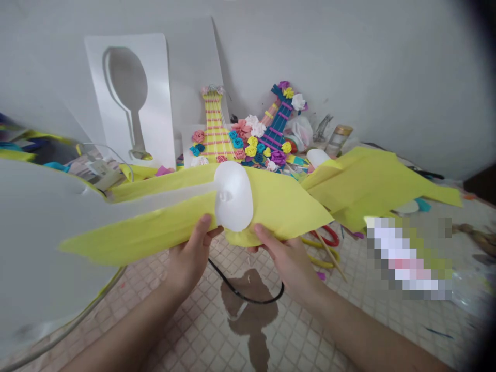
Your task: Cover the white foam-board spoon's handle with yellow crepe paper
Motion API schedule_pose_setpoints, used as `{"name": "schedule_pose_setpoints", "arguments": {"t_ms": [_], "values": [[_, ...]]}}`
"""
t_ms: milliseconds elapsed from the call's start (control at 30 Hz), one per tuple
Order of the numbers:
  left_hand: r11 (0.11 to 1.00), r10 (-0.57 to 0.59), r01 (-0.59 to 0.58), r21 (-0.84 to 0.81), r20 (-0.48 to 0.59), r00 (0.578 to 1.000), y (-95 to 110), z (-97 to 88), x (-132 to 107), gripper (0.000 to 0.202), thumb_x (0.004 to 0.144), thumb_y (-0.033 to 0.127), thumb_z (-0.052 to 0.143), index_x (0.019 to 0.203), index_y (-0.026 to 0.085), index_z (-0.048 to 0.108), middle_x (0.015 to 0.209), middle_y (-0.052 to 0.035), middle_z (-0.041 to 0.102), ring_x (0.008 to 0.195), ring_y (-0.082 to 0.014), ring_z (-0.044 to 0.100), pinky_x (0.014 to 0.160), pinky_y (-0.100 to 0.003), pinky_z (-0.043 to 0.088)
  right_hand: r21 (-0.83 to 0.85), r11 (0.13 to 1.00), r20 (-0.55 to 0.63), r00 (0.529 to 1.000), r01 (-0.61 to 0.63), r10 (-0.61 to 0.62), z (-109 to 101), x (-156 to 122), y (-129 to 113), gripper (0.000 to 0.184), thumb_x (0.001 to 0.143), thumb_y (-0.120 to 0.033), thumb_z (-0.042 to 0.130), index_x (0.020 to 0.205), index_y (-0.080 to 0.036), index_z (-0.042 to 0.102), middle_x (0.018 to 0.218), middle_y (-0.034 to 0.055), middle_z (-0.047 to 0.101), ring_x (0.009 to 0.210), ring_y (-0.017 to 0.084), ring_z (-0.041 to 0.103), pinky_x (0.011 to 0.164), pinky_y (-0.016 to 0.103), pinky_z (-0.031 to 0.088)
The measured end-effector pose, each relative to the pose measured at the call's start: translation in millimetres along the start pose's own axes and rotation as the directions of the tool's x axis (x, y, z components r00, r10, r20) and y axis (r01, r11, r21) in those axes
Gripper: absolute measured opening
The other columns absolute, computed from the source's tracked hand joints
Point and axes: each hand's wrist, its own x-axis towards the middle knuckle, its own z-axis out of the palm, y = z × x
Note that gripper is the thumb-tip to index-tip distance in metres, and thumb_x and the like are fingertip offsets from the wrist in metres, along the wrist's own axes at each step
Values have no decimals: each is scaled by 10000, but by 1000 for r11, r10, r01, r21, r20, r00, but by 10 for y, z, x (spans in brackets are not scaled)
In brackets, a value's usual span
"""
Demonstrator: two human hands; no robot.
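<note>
Pinching the lower edge of a yellow sheet [277, 199], the left hand [191, 253] and right hand [292, 261] are holding it behind the neck [170, 195] of a white guitar-shaped cutout [46, 237]. The cutout's rounded end [236, 199] is sitting just above and between them, its broad body spreading left of the left hand. Beyond both hands, a flower-trimmed yellow model guitar [214, 121] is standing; beyond the right hand, rightward, more yellow paper [368, 181] is lying.

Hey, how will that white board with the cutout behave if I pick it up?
The white board with the cutout is probably stiff, since it stands without sagging. It may be light for its size, given the large opening through it. A nudge could tip it, as it seems propped on edge.
</note>
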Motion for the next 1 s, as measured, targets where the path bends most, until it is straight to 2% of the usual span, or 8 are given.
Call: {"name": "schedule_pose_setpoints", "arguments": {"t_ms": [167, 333, 500, 633, 733, 800, 900, 1000], "values": [[986, 54, -55, 160, 13, 998, -36, -45, -39, 456, 720, 258, 638, 1160, 302, 529, 1051, -12, 638, 953, -219, 594, 717, -331, 557, 19, 997, -22, 997, -71, 71, 33, -6, -79, 181, 689, -272, 665, 841, -176, 641, 828, 33, 647, 631, 126, 567, 527, 252, 465], [924, 134, -166, 346, 113, 984, -37, -68, -53, 384, 741, 277, 607, 1123, 267, 568, 1106, -14, 613, 1126, -243, 487, 963, -438, 409, 74, 979, -2, 982, -188, 188, 37, 7, -153, 230, 657, -246, 664, 879, -188, 651, 932, 47, 639, 705, 148, 579, 536, 264, 469], [655, 256, -336, 676, 220, 941, -52, -196, -27, 296, 734, 279, 612, 1028, 245, 635, 1094, -10, 625, 1215, -227, 402, 1104, -388, 142, 23, 981, 28, 981, -194, 193, 20, 26, -160, 195, 675, -258, 642, 854, -181, 650, 912, 45, 648, 647, 128, 567, 534, 264, 457], [552, 285, -396, 734, 281, 917, -112, -306, -28, 319, 727, 307, 622, 1042, 257, 625, 1135, -4, 607, 1259, -221, 340, 1109, -375, 117, -167, 973, -39, 987, -162, 158, 27, 15, -177, 159, 697, -287, 618, 789, -158, 636, 767, 29, 656, 541, 107, 555, 534, 261, 451], [585, 278, -362, 726, 240, 930, -113, -274, -36, 303, 724, 322, 621, 1018, 252, 637, 1124, -10, 614, 1260, -228, 340, 1105, -383, 126, -290, 947, -37, 991, -137, 131, 16, 6, -170, 156, 717, -310, 598, 739, -161, 634, 689, 19, 652, 537, 115, 567, 543, 259, 451], [661, 241, -280, 696, 156, 958, -97, -219, -35, 299, 710, 323, 634, 999, 246, 646, 1095, -15, 629, 1241, -236, 368, 1096, -395, 163, -313, 940, -26, 990, -137, 136, 5, 7, -150, 165, 726, -319, 585, 712, -163, 634, 639, 16, 639, 551, 125, 568, 547, 260, 448], [794, 161, -141, 591, 19, 987, -81, -156, -19, 341, 690, 336, 649, 1015, 236, 635, 1081, -25, 632, 1191, -254, 431, 1063, -431, 255, -222, 966, -19, 991, -134, 133, 4, 18, -105, 164, 706, -320, 603, 696, -158, 624, 626, 17, 620, 553, 127, 549, 545, 264, 440], [877, 118, -78, 475, -55, 992, -79, -134, 4, 385, 682, 379, 644, 1032, 222, 620, 1056, -40, 636, 1151, -280, 467, 995, -480, 351, -71, 984, 2, 986, -165, 165, 23, 24, -63, 177, 667, -307, 649, 756, -157, 620, 717, 28, 629, 556, 123, 542, 528, 268, 438]]}}
